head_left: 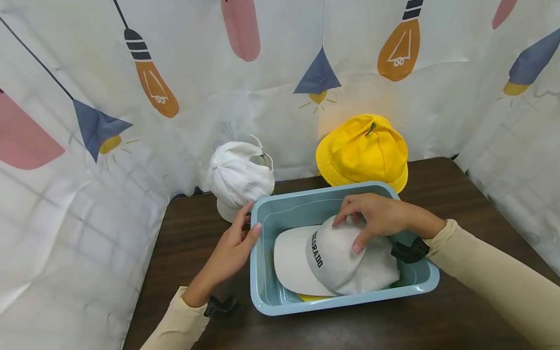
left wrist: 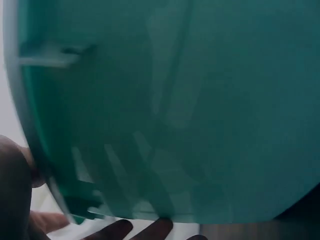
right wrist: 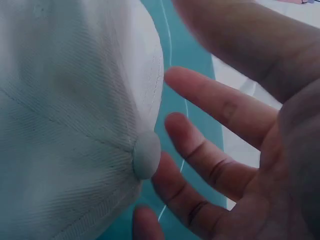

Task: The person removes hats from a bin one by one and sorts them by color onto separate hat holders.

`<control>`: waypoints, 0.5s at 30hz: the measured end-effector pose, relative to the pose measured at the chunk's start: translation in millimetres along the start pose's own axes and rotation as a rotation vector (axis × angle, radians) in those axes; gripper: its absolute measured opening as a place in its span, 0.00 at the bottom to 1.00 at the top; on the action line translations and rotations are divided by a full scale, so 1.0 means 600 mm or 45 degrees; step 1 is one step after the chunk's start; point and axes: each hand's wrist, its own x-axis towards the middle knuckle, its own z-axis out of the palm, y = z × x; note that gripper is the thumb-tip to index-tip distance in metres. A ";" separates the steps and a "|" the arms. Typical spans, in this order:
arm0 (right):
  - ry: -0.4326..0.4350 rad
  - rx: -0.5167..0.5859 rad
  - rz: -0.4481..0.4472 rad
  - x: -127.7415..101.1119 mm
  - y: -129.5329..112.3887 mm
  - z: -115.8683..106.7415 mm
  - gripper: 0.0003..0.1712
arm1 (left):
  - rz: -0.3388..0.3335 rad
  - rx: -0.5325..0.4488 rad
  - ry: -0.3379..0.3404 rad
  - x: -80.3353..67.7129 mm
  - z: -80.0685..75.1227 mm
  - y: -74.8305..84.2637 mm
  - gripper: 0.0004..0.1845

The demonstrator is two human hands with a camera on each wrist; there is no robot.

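Observation:
A light blue plastic basin [head_left: 345,300] holds a white baseball cap [head_left: 334,255] with COLORADO in dark letters, its brim pointing left. Under the cap lie more white fabric [head_left: 386,267] and a sliver of yellow [head_left: 311,297]. My right hand [head_left: 380,214] hovers over the cap's crown, fingers loosely bent and thumb apart. In the right wrist view its fingers [right wrist: 200,160] are spread beside the crown's top button [right wrist: 147,155]. At the basin's left end is my left hand [head_left: 229,253], fingers extended by the rim. The basin's outer wall [left wrist: 150,100] fills the left wrist view.
Behind the basin's left corner stands another white cap [head_left: 238,170], strap side up. A yellow bucket hat [head_left: 367,150] with a small green leaf sits behind its right part. The dark wooden table [head_left: 183,243] meets a patterned cloth backdrop [head_left: 280,112] at the back and sides.

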 end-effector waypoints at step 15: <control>-0.142 -0.110 0.068 -0.006 0.004 0.000 0.37 | 0.061 -0.013 0.002 0.000 0.010 -0.009 0.35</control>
